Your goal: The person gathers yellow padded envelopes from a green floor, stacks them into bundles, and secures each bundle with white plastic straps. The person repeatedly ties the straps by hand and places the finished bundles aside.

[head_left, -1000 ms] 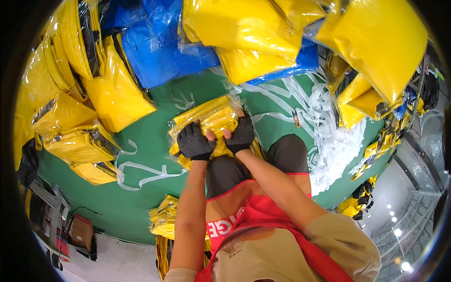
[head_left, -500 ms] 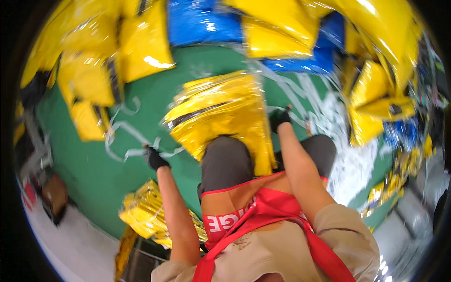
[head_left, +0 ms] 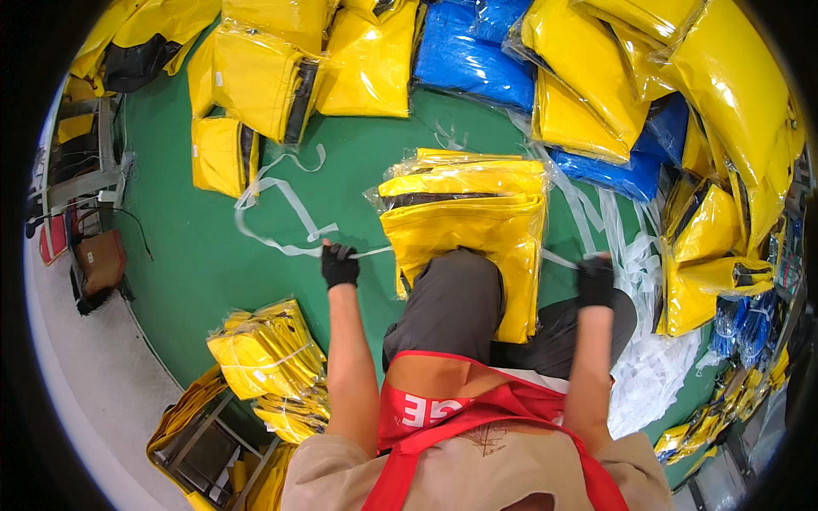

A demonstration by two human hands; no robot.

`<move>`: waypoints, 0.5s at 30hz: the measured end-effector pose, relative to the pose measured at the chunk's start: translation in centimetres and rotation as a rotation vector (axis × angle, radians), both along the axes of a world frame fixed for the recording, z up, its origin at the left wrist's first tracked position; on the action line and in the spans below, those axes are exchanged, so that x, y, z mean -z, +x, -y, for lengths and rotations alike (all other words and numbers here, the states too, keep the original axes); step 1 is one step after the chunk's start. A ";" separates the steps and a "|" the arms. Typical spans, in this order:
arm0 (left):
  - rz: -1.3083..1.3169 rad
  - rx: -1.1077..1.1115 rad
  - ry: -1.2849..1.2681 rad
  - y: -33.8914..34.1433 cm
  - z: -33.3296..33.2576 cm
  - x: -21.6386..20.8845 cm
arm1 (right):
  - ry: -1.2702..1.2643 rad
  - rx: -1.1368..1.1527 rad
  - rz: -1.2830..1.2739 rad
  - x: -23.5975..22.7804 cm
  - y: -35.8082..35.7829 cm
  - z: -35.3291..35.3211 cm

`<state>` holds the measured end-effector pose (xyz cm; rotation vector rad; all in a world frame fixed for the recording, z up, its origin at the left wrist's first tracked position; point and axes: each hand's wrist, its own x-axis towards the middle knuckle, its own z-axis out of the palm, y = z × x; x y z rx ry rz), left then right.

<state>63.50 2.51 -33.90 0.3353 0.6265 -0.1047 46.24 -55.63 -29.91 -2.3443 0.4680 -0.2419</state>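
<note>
In front of me lies a stack of yellow folded sheet goods (head_left: 460, 221) in clear plastic sleeves, dark edges showing. My knee rests on its near part. A white strap (head_left: 555, 258) comes out at both sides of the stack; its course beneath is hidden. Left of the stack, my left hand (head_left: 341, 266) in a black fingerless glove is closed on the strap, whose loose tail curls away over the green floor. On the other side my right hand (head_left: 595, 281), gloved alike and slightly blurred, is closed on the strap's other length.
Yellow packs (head_left: 362, 64) and blue packs (head_left: 477, 64) lie along the far side. A tied yellow bundle (head_left: 266, 349) sits by my left forearm. Loose white straps (head_left: 652, 375) are heaped at my right. A brown box (head_left: 100, 260) stands far left.
The view has swung, shifting the scene rightward. My right hand has drawn away from the stack's side and nearer to me, with the strap. My left hand still grips the strap.
</note>
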 end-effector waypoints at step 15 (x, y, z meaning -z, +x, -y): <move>1.294 1.381 1.471 2.1 26.6 -36.8 | 1.162 0.026 0.096 -24.7 9.7 -18.0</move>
